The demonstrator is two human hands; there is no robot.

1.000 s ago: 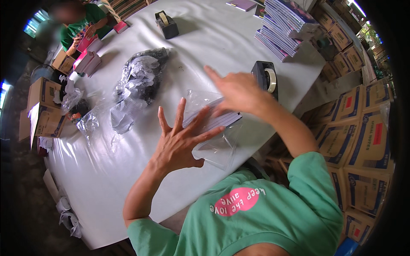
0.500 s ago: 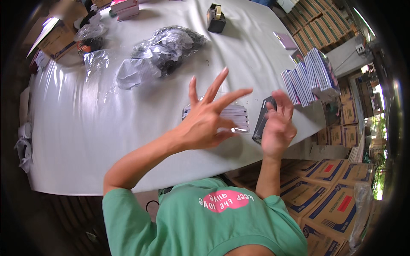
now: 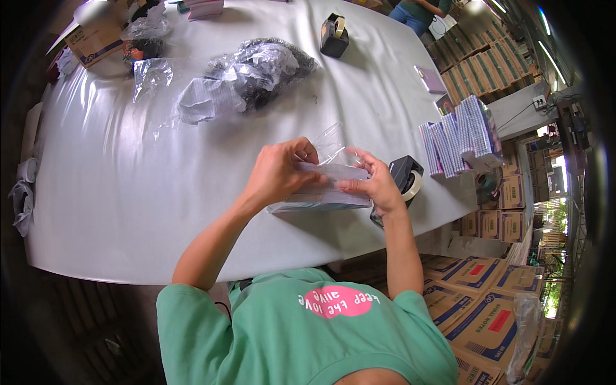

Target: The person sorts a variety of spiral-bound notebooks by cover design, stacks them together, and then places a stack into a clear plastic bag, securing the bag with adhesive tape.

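A stack of thin notebooks (image 3: 321,196) in a clear plastic bag (image 3: 330,151) stands tilted at the table's near edge, its pale page edges toward me. My left hand (image 3: 282,170) is closed on the left of the bag, fingers curled behind and thumb against the stack. On the right side my right hand (image 3: 375,185) grips the bag too, thumb on the front and fingers behind. Loose film sticks up between the hands. Just beyond my right wrist is a black tape dispenser (image 3: 404,170) with a roll of tape, partly hidden by that hand.
Crumpled plastic and paper (image 3: 250,80) lie mid-table, with a second tape dispenser (image 3: 335,37) behind. Several notebook stacks (image 3: 461,138) stand at the right edge. Cartons (image 3: 481,314) are piled right of the table; an open carton (image 3: 96,45) sits far left. Another person (image 3: 416,14) is at the far side.
Both hands were spread in the air above the bagged stack. Now they have come down and closed on it, and the stack is tipped up. The nearby tape dispenser shows from another angle.
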